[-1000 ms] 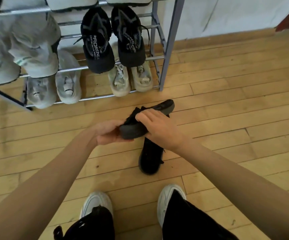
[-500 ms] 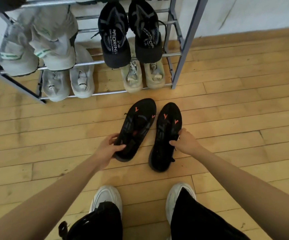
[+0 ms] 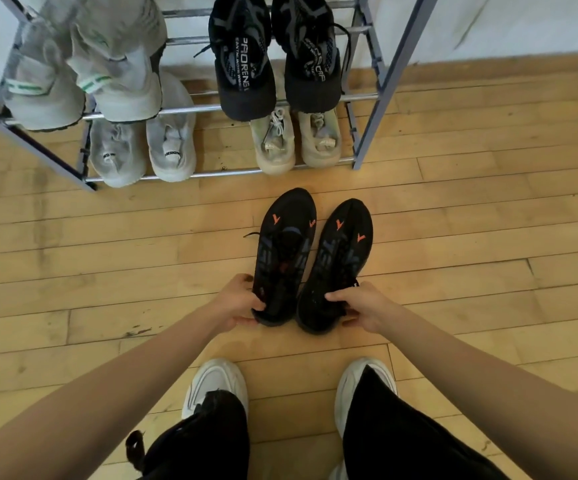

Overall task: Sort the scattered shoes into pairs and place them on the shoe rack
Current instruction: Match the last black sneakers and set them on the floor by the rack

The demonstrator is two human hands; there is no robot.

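The shoe rack (image 3: pixel 389 84) is cut off at the top and left edges of the view. On its left side a grey high-top pair (image 3: pixel 124 81) with green heel tabs sits on the upper tier, blurred, with the toes out of view. Below it, on the lowest tier, stands a pale grey pair (image 3: pixel 171 150), partly covered. On the rack's right side a black lettered pair (image 3: pixel 242 71) overhangs and hides the toes of a beige pair (image 3: pixel 273 147).

In front of the rack's right half, over the wooden floor (image 3: pixel 488 237), two shoes point their toes at the rack, side by side. The left hand (image 3: pixel 235 303) has its grip closed on the heel of the left black sneaker (image 3: pixel 285 251), thumb on top and fingers hidden beneath. The right black sneaker (image 3: pixel 341 258) is held the same way at its heel by the right hand (image 3: pixel 360 306). Whether the heels touch the floor cannot be told.

Farthest from the rack, the person's own white sneakers (image 3: pixel 216 382) are half hidden by black trousers (image 3: pixel 401 438).
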